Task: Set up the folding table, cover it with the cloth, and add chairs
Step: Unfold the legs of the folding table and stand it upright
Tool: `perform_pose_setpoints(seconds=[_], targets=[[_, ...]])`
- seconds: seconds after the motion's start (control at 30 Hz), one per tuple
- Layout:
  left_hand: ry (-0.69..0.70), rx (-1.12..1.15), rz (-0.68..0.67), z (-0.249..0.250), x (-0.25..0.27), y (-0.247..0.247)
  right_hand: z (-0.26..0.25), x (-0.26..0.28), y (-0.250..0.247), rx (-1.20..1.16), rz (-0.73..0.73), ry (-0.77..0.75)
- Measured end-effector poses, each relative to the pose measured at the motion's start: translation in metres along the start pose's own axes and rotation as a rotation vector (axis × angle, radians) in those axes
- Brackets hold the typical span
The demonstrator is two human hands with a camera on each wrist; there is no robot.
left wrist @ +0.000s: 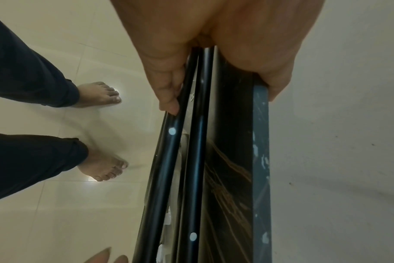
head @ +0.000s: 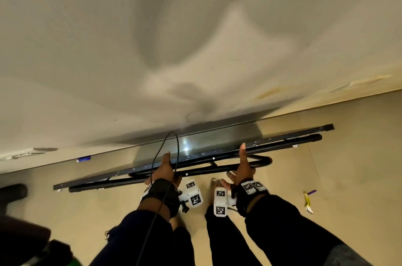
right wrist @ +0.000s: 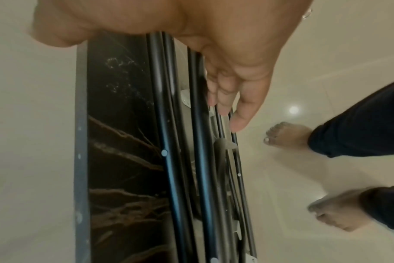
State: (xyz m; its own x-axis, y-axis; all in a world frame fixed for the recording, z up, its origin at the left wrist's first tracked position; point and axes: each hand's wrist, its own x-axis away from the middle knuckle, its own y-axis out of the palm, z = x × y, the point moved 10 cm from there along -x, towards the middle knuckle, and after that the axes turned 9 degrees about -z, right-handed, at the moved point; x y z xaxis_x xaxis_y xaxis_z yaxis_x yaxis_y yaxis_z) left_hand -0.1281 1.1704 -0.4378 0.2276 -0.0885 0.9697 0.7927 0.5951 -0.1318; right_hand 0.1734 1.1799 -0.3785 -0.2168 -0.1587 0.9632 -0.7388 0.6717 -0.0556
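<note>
Both hands are clamping the folded table (head: 217, 152) on edge against the wall (head: 108, 48): left hand (head: 164, 171), right hand (head: 243, 168). A wrapper (head: 308, 200) is lying on the floor (head: 348, 157) nearby.

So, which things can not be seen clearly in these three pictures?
- Cloth and chairs: in no view.
- Folded black marble-pattern table: its big faces are hidden in the head view, which shows only its top edge; the wrist views cut its ends off.
- Left hand: its fingers lie blurred against the black metal leg tubes.
- Small yellow and purple object on the floor: too small to name.
</note>
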Motion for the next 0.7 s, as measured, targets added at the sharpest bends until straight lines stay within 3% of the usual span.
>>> perform_pose_setpoints(seconds=[0.1, 0.27, 0.37, 0.6, 0.7], targets=[[0.008, -0.032, 0.012, -0.003, -0.036, -0.010, -0.009, 0.002, 0.011, -0.015, 0.042, 0.005], [0.074, -0.073, 0.005, 0.014, 0.008, 0.000, -0.012, -0.035, 0.009, 0.171, 0.166, 0.029], [0.069, -0.067, 0.009, 0.009, -0.007, -0.006, -0.014, -0.055, 0.005, 0.257, 0.212, 0.020], [0.051, -0.120, 0.081, 0.005, 0.012, -0.016, -0.017, -0.041, 0.004, 0.274, 0.262, 0.014], [0.030, -0.131, 0.037, 0.007, 0.036, -0.008, -0.016, -0.044, 0.002, 0.237, 0.278, 0.011]])
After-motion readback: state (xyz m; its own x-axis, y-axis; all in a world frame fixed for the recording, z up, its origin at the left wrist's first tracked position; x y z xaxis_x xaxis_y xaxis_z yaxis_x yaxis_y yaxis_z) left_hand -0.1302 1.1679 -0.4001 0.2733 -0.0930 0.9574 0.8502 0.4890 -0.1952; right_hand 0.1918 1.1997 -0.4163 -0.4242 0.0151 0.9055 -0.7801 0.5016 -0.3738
